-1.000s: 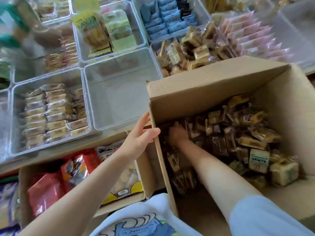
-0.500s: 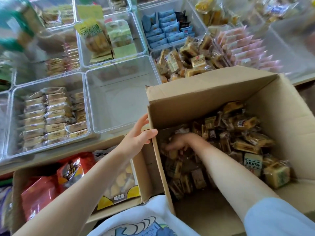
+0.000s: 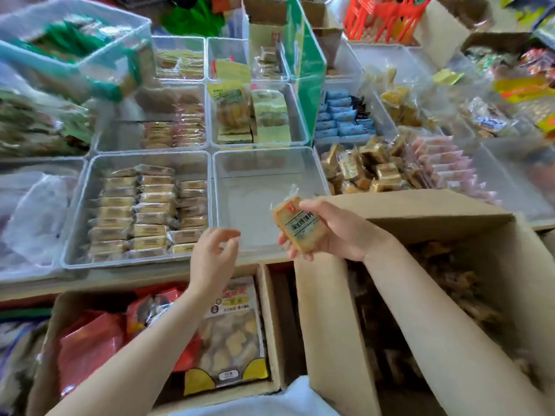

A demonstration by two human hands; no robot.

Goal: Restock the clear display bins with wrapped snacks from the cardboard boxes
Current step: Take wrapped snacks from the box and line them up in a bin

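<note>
Much of the far edge was smeared: the tilted clear bin (image 3: 75, 46) at upper left and the heaps of packets (image 3: 492, 115) at upper right were too blurred to name. The open cardboard box (image 3: 420, 211) at right ran off the lower edge, and the wrapped pieces deep inside it (image 3: 459, 283) lay in shadow, hard to tell one from another.

The right hand (image 3: 336, 232) was curled round a wrapped snack (image 3: 297, 226), a tan slab in clear film with a printed label, thumb on the label side and fingertips under it. It held the snack above the near rim of the empty clear bin (image 3: 264, 163), just left of the cardboard box flap. Whether the wrapper touched the rim could not be judged.

The left hand (image 3: 213, 256) hovered beside it, fingers loosely bent and apart, holding nothing, near the same bin's front edge and apparently clear of it.

Left of the empty bin sat a filled bin (image 3: 87, 187) with neat rows of pale wrapped bars. Below the tabletop edge (image 3: 120, 280), a lower box (image 3: 264, 325) held red bags and a cookie packet (image 3: 231, 340).
</note>
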